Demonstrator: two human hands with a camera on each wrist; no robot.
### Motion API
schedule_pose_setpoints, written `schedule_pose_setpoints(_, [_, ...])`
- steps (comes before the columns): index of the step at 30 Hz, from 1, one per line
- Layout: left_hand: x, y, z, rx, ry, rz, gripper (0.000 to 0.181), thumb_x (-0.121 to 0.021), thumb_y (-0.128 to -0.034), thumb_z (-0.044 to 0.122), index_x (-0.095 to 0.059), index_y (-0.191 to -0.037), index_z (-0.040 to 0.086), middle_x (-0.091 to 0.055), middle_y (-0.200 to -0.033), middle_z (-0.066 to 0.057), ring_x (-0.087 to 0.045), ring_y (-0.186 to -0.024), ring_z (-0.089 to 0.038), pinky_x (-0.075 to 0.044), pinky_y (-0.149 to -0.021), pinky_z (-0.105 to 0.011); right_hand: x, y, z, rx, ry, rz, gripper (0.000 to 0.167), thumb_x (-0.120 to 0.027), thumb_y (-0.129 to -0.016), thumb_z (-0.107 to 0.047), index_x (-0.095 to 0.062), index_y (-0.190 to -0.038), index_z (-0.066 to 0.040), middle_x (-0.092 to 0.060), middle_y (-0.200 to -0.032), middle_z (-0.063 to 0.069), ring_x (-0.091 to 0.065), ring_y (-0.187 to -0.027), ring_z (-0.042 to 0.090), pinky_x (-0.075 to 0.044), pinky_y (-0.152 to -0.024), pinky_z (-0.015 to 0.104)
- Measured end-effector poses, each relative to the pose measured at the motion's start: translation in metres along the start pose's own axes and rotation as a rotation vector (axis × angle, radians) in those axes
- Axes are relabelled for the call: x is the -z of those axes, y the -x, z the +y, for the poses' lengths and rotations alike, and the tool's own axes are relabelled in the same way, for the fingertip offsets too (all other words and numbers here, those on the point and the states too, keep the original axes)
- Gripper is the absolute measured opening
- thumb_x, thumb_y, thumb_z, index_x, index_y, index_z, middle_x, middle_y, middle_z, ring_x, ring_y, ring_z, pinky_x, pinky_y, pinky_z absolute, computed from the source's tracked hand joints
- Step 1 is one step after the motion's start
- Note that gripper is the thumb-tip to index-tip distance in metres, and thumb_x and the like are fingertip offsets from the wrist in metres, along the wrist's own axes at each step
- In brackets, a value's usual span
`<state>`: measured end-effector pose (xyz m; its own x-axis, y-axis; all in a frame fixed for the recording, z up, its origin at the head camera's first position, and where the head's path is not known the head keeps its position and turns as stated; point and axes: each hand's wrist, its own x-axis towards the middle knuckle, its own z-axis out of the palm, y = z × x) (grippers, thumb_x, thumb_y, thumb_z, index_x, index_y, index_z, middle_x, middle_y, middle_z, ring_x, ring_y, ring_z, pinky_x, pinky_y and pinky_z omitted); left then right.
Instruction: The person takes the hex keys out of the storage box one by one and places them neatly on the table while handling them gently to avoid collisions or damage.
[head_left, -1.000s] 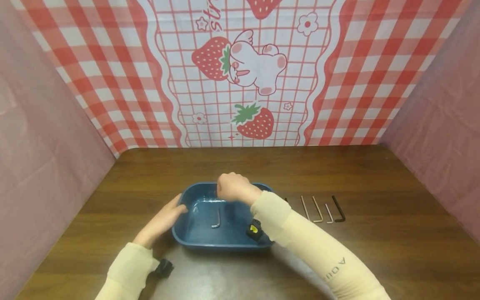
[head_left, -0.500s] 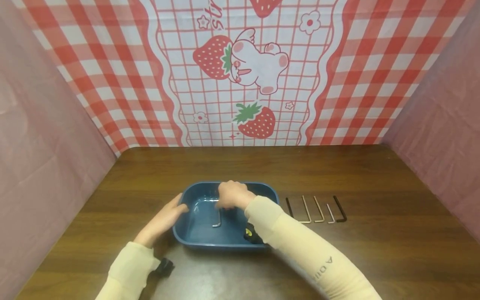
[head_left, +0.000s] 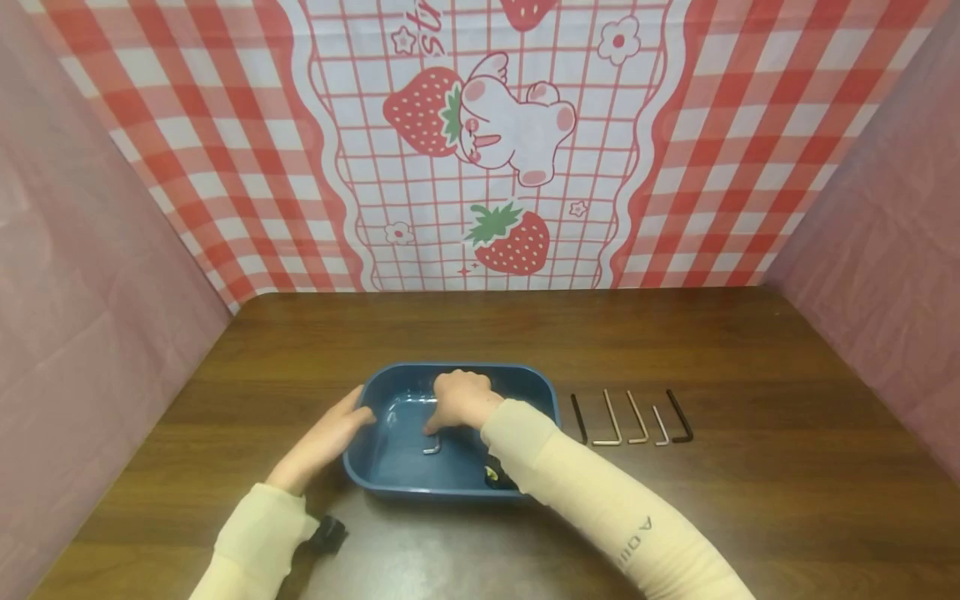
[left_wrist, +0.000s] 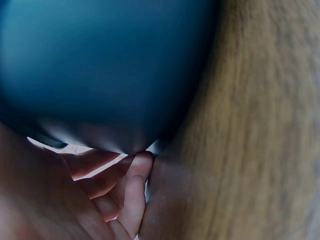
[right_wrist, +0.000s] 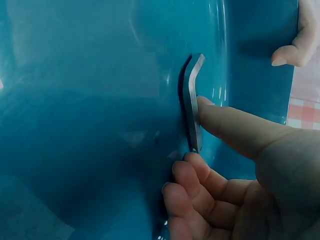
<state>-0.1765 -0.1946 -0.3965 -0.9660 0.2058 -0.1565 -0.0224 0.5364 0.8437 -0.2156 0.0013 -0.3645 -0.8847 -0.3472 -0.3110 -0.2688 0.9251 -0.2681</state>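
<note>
A silver hex key [head_left: 432, 447] lies on the floor of a blue plastic tub [head_left: 450, 493]. My right hand [head_left: 463, 398] reaches down into the tub over it. In the right wrist view, the thumb is against the side of the hex key [right_wrist: 193, 102], and the loosely bent fingertips [right_wrist: 196, 162] are by its lower end. Whether they touch it, I cannot tell. My left hand [head_left: 330, 433] holds the tub's left end, thumb over the rim. In the left wrist view, the fingers [left_wrist: 135, 195] of that hand lie along the outer wall.
Right of the tub, several hex keys lie in a row on the wooden table [head_left: 765, 467]: black [head_left: 579, 418], brassy [head_left: 613, 417], small silver [head_left: 660, 427] and another black [head_left: 680, 415]. A checked strawberry cloth [head_left: 480, 150] hangs behind.
My right hand has come down into the tub, its thumb now at the silver hex key. The left hand stays on the tub's left end.
</note>
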Motion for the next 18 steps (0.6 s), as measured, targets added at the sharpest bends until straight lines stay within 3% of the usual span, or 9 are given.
schedule_pose_setpoints(3, [0.0005,-0.0003,-0.0002,0.006,0.004,-0.004,0.057,-0.043,-0.0844,0.013,-0.031,-0.138,0.000,-0.040,-0.136,-0.024,-0.043,-0.120,-0.035,-0.039,-0.097,-0.048,-0.0010,-0.0020,0.0000,-0.001,-0.011,-0.005,0.036,-0.075,-0.066,-0.043,-0.064,-0.080,-0.012,-0.055,-0.066,-0.001,-0.051,-0.063,0.016,-0.039,-0.057,0.030])
schedule_pose_setpoints(10, [0.0009,-0.0015,-0.0017,0.016,-0.014,-0.014,0.062,-0.042,-0.0855,0.015,-0.022,-0.141,-0.003,-0.027,-0.144,-0.024,-0.028,-0.131,-0.039,-0.025,-0.105,-0.052,-0.0009,-0.0042,0.0011,-0.003,-0.046,-0.054,0.021,-0.070,-0.070,-0.029,-0.058,-0.064,-0.013,-0.053,-0.059,0.000,-0.049,-0.055,0.015,-0.037,-0.051,0.028])
schedule_pose_setpoints(12, [0.0003,-0.0014,-0.0028,0.019,-0.012,-0.009,0.061,-0.042,-0.0852,0.014,-0.024,-0.141,-0.003,-0.029,-0.144,-0.024,-0.029,-0.131,-0.038,-0.026,-0.105,-0.052,-0.0007,-0.0040,0.0011,0.004,-0.038,-0.066,0.019,-0.068,-0.070,-0.025,-0.057,-0.060,-0.013,-0.052,-0.056,-0.001,-0.047,-0.052,0.014,-0.035,-0.048,0.027])
schedule_pose_setpoints(18, [0.0012,-0.0023,-0.0030,0.019,-0.011,-0.009,0.059,-0.041,-0.0854,0.014,-0.026,-0.140,-0.001,-0.032,-0.143,-0.022,-0.030,-0.131,-0.037,-0.025,-0.106,-0.052,0.0041,-0.0005,0.0007,0.026,-0.042,-0.088,0.014,-0.065,-0.071,-0.021,-0.058,-0.063,-0.012,-0.053,-0.057,0.000,-0.047,-0.050,0.013,-0.035,-0.046,0.025])
